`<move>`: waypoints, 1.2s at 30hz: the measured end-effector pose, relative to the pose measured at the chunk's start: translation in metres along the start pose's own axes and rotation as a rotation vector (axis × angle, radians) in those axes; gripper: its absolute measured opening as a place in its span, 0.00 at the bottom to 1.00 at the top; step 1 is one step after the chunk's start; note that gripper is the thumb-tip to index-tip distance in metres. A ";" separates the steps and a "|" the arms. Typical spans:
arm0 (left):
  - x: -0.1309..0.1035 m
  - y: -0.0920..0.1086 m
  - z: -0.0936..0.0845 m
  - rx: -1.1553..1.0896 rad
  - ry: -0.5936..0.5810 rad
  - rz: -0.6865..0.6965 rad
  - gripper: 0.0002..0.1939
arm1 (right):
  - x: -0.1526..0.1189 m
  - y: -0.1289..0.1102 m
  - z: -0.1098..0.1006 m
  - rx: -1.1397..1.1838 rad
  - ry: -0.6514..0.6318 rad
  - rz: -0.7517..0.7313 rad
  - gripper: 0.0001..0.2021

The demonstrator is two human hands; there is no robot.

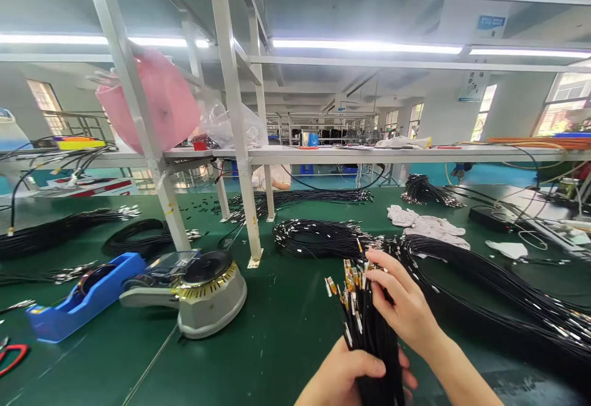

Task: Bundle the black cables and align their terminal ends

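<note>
A thick bundle of black cables (376,338) stands nearly upright at the lower middle, its ends tipped with small metal and amber-coloured connectors (353,280). My left hand (344,372) is wrapped around the bundle below those ends, the thumb across its front. At the top of the bundle is my right hand (409,307), with thumb and fingertips closed on one cable's end. The fingers partly hide that end. Just behind my right hand, a looped bundle of black cables (318,239) lies on the green table (286,313).
A tape dispensing machine (212,301) and a blue tape holder (87,301) stand at left, near red-handled pliers (13,357). More coiled cables (498,283) and white gloves (429,224) lie at right. Metal posts (240,147) rise from the table to a shelf (369,154).
</note>
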State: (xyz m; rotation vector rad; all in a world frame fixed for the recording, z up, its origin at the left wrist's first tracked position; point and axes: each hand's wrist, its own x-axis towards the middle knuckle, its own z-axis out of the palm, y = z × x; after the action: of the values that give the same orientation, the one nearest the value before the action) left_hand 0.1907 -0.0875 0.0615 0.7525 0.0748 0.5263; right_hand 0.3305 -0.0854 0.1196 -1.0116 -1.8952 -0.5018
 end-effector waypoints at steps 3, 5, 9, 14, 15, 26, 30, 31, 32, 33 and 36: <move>0.003 -0.003 0.000 -0.004 0.075 0.013 0.14 | 0.000 -0.006 0.001 -0.092 0.068 0.008 0.13; 0.005 -0.003 0.003 0.009 0.153 0.043 0.12 | 0.000 -0.018 0.001 -0.140 0.086 0.033 0.11; 0.004 0.000 0.014 -0.001 0.309 0.154 0.17 | -0.001 -0.045 0.002 -0.100 -0.070 0.206 0.05; -0.001 -0.001 0.017 -0.015 0.316 0.205 0.21 | -0.002 -0.054 0.000 0.000 -0.311 0.508 0.06; -0.002 -0.002 0.015 -0.005 0.303 0.209 0.21 | -0.002 -0.054 -0.002 0.045 -0.354 0.573 0.06; -0.005 -0.005 0.018 0.054 0.352 0.169 0.15 | 0.005 -0.067 -0.011 0.110 -0.567 0.775 0.07; -0.009 -0.004 0.017 0.067 0.369 0.150 0.11 | -0.006 -0.067 -0.017 0.052 -0.622 0.726 0.08; -0.009 -0.004 0.017 0.075 0.360 0.146 0.11 | -0.008 -0.067 -0.019 0.004 -0.630 0.723 0.08; -0.009 -0.004 0.017 0.090 0.344 0.141 0.12 | -0.011 -0.067 -0.021 -0.037 -0.635 0.718 0.08; -0.009 -0.005 0.017 0.108 0.329 0.138 0.12 | -0.012 -0.067 -0.023 -0.058 -0.638 0.708 0.09; -0.009 -0.006 0.019 0.137 0.324 0.142 0.11 | -0.012 -0.066 -0.025 0.069 -0.582 0.682 0.11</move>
State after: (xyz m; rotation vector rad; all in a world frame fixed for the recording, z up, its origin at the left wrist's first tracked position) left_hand 0.1904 -0.1075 0.0709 0.8040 0.3630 0.7813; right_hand 0.2932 -0.1465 0.1260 -1.7870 -1.8567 0.2862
